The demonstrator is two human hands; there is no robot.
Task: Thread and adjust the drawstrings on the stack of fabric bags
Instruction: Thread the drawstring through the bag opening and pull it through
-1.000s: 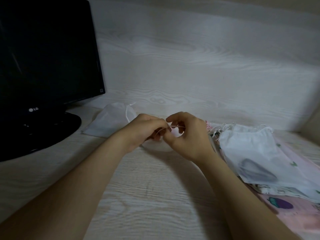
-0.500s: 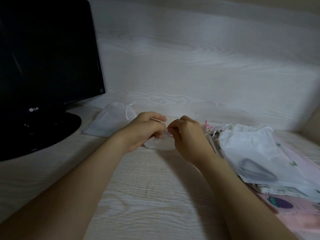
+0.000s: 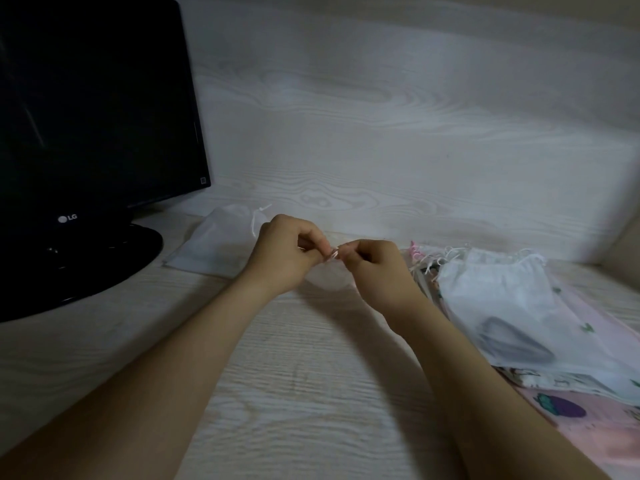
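L hand (image 3: 280,258): fingers curled, pinching drawstring (image 3: 334,253); farther from stack (image 3: 502,289).
R hand (image 3: 377,268): pinches same drawstring, just beside stack.
drawstring axis: short span btwn fingertips, pointing toward stack.
bag (image 3: 329,280): directly under pinch, mostly hidden.

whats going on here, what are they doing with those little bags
A person pinches a thin drawstring between the fingertips of the left hand and right hand, just above a pale bag on the desk. A stack of fabric bags sits to the right; one white bag lies apart to the left, beside a dark monitor.
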